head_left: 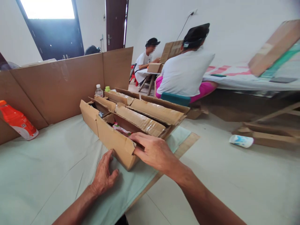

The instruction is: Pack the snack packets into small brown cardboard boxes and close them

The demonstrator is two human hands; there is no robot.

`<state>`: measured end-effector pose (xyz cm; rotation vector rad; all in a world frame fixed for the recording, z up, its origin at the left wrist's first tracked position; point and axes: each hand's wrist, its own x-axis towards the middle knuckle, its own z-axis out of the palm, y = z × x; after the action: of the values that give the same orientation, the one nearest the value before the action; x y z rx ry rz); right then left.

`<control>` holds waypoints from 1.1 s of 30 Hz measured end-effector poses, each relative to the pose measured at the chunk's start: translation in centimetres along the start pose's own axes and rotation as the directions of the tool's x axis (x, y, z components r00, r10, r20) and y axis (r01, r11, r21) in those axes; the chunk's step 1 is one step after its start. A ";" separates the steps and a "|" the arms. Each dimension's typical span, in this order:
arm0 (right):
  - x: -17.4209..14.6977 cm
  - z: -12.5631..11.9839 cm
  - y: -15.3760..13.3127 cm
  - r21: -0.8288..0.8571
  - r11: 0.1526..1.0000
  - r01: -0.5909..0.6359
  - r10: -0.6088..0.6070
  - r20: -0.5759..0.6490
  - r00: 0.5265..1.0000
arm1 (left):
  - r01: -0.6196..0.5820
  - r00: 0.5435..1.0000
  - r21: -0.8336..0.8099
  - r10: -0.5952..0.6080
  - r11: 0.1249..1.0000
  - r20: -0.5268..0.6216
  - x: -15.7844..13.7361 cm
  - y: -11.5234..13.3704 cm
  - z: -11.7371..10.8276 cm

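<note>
Brown oblong carton (114, 142) against right fingers (140, 137)

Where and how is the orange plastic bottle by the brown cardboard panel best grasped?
The orange plastic bottle is probably best gripped around its broad body, below the narrower cap, by the left hand coming from the near side, since the cardboard panel stands behind it.

Cloth-covered tables (58, 165), cardboard boxes (112, 139) and seated people (185, 73) suggest a plain indoor workroom.
</note>
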<state>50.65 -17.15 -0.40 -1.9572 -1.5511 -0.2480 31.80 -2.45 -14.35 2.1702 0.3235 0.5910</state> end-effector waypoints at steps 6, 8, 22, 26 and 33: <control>1.0 -0.3 -1.6 -0.232 0.970 -0.077 0.120 0.176 0.977 | 0.078 0.997 -0.089 -0.079 0.993 -0.016 0.4 0.4 0.1; 1.3 -0.4 -2.0 -0.260 0.961 -0.094 0.152 0.215 0.965 | 0.090 0.995 -0.115 -0.093 0.989 -0.020 0.5 0.4 0.1; 2.3 -0.5 -2.0 -0.239 0.968 -0.071 0.142 0.298 0.944 | 0.074 0.995 -0.142 -0.083 0.987 -0.057 1.3 1.2 -0.4; 2.4 -0.5 -2.0 -0.259 0.964 -0.061 0.142 0.307 0.941 | 0.017 0.993 -0.107 -0.029 0.994 -0.111 1.9 2.0 -0.5; 1.7 0.1 -1.5 -0.101 0.994 0.033 -0.011 0.206 0.979 | -0.066 0.975 0.010 0.067 0.998 -0.213 4.3 4.6 -1.8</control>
<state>49.76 -15.50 0.87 -2.1023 -1.7218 -0.1416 34.71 -2.26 -8.47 2.1305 0.3672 0.8648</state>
